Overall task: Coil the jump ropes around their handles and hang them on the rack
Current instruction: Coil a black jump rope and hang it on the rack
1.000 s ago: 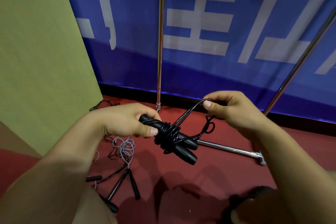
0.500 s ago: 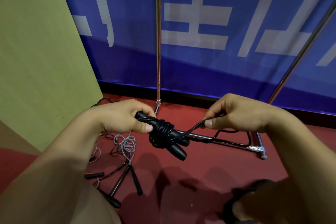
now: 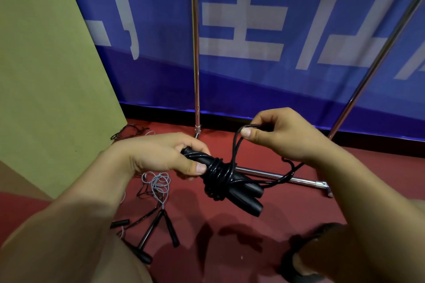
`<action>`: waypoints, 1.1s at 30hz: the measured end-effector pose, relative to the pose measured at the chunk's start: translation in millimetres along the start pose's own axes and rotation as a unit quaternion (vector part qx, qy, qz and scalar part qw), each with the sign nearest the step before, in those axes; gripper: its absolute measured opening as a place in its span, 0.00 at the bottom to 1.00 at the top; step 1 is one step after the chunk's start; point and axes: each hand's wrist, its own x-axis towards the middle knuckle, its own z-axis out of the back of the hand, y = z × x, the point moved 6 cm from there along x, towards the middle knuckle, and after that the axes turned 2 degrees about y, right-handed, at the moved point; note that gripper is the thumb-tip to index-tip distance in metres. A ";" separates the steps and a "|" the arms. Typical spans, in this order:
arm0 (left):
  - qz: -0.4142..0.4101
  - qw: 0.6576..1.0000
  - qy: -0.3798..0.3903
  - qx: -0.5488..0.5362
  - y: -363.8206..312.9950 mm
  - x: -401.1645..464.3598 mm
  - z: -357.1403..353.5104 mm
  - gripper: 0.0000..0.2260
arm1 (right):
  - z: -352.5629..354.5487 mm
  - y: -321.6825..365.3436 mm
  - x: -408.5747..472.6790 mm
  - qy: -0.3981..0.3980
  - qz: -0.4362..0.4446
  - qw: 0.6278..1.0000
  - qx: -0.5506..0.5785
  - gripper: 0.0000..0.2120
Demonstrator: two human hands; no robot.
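We see glossy black plastic handles (image 3: 243, 195) wound in a smooth, shiny black cord (image 3: 218, 172). The rack (image 3: 196, 53) poles are polished metal. The floor (image 3: 230, 236) looks matt red; the banner (image 3: 253, 87) is smooth blue sheeting, the box (image 3: 46, 76) plain matt cardboard.

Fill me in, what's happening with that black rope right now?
A person is coiling a black jump rope. The left hand grips the paired handles, already wrapped in several turns of cord. The right hand pinches the loose cord, lifted above the bundle. More ropes lie on the red floor. The rack stands behind.
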 end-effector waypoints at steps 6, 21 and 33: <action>-0.044 0.998 0.007 -0.043 -10.4 10.0 -18.7 0.06 | -17.9 3.9 0.4 -0.047 0.017 0.996 -0.071 0.12; -0.156 0.980 -0.103 -0.070 -29.9 12.3 -23.9 0.37 | -16.2 -0.3 3.0 0.030 -0.042 0.994 0.099 0.16; -0.205 0.940 -0.210 -0.175 -29.3 -4.0 12.1 0.22 | -7.8 12.6 -12.1 -0.003 0.091 0.991 0.097 0.08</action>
